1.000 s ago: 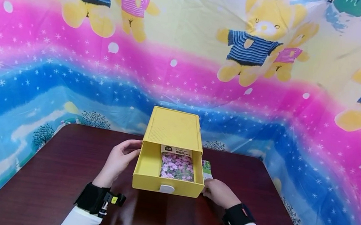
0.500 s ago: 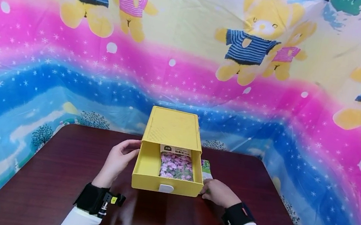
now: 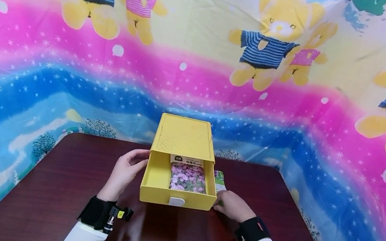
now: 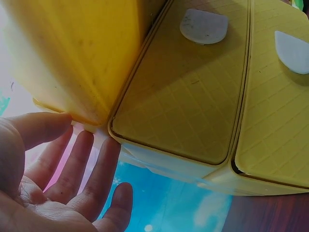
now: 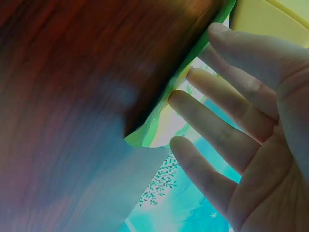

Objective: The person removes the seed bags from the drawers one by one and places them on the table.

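Note:
A yellow drawer cabinet stands on the table with its top drawer pulled out. Inside that drawer lies a seed packet printed with pink flowers. My left hand rests against the cabinet's left side. In the left wrist view its thumb and nearly straight fingers touch the casing edge beside the drawer. To the right of the drawer, my right hand holds a green-edged packet by thumb and fingertips. The right wrist view shows this packet edge-on; its lower part is hidden.
Below the open drawer, the left wrist view shows a closed drawer front and another closed front, both with white pulls. The dark wooden table lies around the cabinet. A bear-printed cloth hangs behind.
Both hands keep their places at the cabinet and the packet. The whole head view has shifted very slightly.

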